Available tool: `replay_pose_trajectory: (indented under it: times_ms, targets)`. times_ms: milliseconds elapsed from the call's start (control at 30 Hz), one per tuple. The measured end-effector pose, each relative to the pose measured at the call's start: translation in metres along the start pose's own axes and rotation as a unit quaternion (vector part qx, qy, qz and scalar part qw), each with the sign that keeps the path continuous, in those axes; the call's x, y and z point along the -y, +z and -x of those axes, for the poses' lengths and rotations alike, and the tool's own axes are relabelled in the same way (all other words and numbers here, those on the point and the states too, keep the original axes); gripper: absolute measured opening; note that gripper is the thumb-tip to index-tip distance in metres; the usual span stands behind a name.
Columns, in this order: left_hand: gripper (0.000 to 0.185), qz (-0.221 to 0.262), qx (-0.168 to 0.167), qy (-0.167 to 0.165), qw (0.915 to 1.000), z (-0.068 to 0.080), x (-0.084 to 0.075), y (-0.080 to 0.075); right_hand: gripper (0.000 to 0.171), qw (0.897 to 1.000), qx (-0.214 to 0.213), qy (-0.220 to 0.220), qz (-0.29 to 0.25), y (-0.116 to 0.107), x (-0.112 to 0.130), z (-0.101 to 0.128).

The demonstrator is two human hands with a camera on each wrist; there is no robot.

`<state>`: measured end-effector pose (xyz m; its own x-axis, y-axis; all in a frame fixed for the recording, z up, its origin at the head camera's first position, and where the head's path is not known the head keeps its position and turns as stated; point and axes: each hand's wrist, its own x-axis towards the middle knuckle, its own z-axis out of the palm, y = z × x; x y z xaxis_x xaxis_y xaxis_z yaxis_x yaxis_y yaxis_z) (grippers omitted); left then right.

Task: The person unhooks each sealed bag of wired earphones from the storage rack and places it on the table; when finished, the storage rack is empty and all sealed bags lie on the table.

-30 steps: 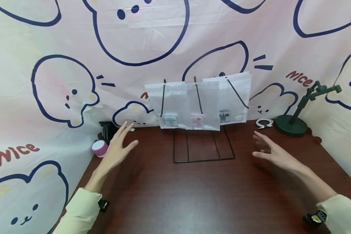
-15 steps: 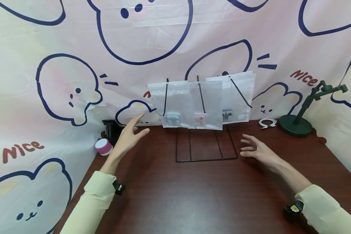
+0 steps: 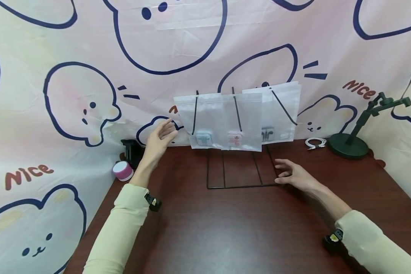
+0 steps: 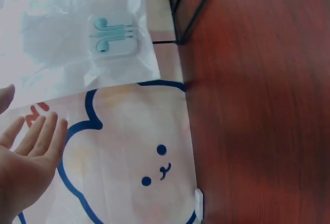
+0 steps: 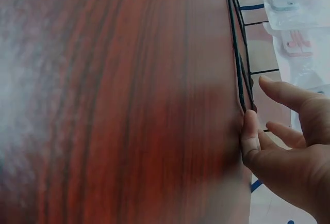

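Observation:
A black wire rack (image 3: pixel 236 187) stands at the back of the table, carrying three frosted white zip bags on its hooks. Inside the left bag (image 3: pixel 205 118) is a clear case with light blue earphones (image 4: pixel 113 41); the middle bag (image 3: pixel 250 118) shows pink ones. Dark earphones and lettering show through the tilted right bag (image 3: pixel 277 125). My left hand (image 3: pixel 156 144) is raised just left of the left bag, fingers extended and holding nothing. Beside the right front corner of the rack's base is my right hand (image 3: pixel 296 177), fingertips right at the wire, thumb apart.
A dark green stand (image 3: pixel 348 148) with a jointed arm occupies the back right, next to a coiled white cable (image 3: pixel 315 144). At the back left are a pink jar (image 3: pixel 123 172) with a white lid and a black object (image 3: pixel 132 151). Printed cloth (image 3: pixel 82 167) hangs behind.
My left hand has moved right and up towards the left bag. My right hand has come left from the open table to the rack's base corner. The bags hang as before.

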<state>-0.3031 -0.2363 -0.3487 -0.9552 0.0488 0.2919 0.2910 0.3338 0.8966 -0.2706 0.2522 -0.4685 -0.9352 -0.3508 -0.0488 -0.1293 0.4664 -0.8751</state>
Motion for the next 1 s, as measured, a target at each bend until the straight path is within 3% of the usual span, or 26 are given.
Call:
replay_pose_trajectory:
  times_ms: [233, 467, 667, 867, 1000]
  targets:
    - [0.059, 0.138, -0.032, -0.009, 0.9899, -0.021, -0.007, 0.003, 0.071, 0.999, -0.003, -0.002, 0.049, -0.003, -0.005, 0.0]
    - [0.058, 0.202, -0.037, -0.024, 0.9783, -0.036, -0.015, 0.006, 0.064, 0.997, -0.003, -0.029, 0.068, -0.006, -0.009, 0.004]
    - [0.057, 0.222, -0.027, -0.022, 0.9744, -0.049, -0.024, 0.009, 0.065, 0.996, 0.002, -0.04, 0.085, -0.008, -0.017, 0.001]
    - [0.056, 0.194, -0.032, -0.033, 0.98, -0.057, -0.03, 0.013, 0.066, 0.996, 0.007, -0.036, 0.086, -0.008, -0.021, -0.003]
    - [0.053, 0.193, -0.044, -0.048, 0.9791, -0.059, -0.033, 0.013, 0.066, 0.996, 0.01, -0.036, 0.086, -0.008, -0.021, -0.005]
